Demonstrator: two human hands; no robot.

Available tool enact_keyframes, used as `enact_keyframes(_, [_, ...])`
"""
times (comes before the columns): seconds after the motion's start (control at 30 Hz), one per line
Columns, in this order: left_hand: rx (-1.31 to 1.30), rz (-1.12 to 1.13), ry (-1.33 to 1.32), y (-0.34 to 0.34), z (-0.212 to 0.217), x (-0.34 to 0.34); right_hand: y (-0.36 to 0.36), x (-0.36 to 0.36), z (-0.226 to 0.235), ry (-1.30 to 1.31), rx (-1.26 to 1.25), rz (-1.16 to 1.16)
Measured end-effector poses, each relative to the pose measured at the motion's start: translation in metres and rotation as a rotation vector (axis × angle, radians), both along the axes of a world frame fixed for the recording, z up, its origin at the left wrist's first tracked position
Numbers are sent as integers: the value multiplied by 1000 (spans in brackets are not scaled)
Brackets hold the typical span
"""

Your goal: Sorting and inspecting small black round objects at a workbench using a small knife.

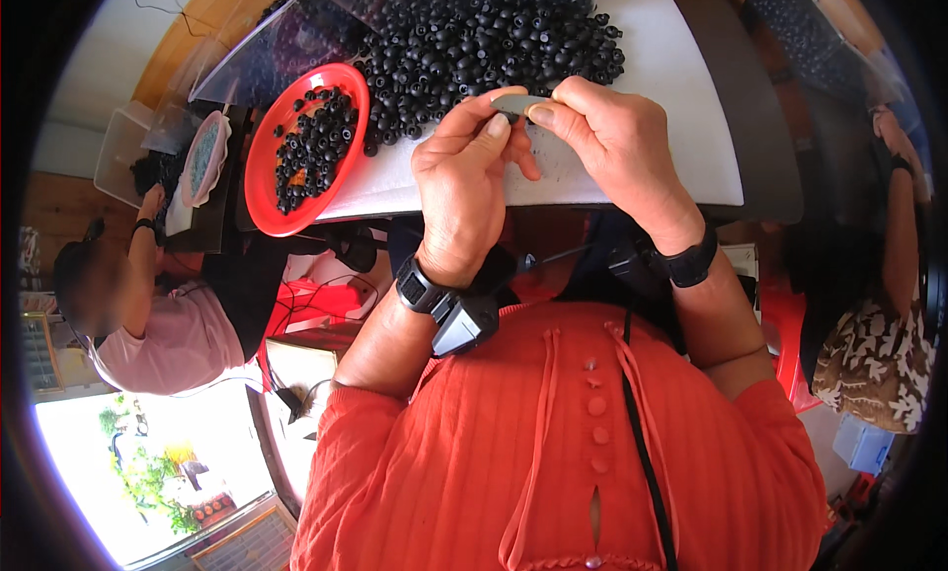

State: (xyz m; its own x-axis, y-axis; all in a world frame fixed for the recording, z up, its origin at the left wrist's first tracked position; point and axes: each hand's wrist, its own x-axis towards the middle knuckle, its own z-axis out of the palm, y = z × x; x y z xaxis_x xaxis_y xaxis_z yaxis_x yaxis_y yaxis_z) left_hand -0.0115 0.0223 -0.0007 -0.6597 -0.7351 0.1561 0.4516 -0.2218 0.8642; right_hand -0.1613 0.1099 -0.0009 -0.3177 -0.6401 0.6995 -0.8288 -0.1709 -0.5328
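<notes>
In front of me, over the near part of the white tabletop (681,166), my two hands meet. My left hand (462,171) is closed, pinching a small black part (511,118) mostly covered by the fingers. A short grey blade (517,103), held in my closed right hand (624,142), lies across the left fingertips, against or just above the black part; which of the two I cannot tell. Beyond the hands spreads a large heap of small round hollow black parts (464,48). Similar black parts (321,142) lie in a red basin (259,191) on the left.
Clear plastic sheeting (286,53) stands behind the basin and heap. On the left a person (168,324) works beside a pink-rimmed bowl (205,156). Another person's arm (899,206) is at the far right. A dark table edge (765,147) borders the white surface.
</notes>
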Motion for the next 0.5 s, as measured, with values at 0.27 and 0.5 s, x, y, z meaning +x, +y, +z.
enact_keyframes(0.27, [-23,21,-20,2,-1,-1,1,1,0,29,33,-17])
enact_keyframes(0.5, [-16,35,3,3,-3,-4,-1,0,0,21,21,-13])
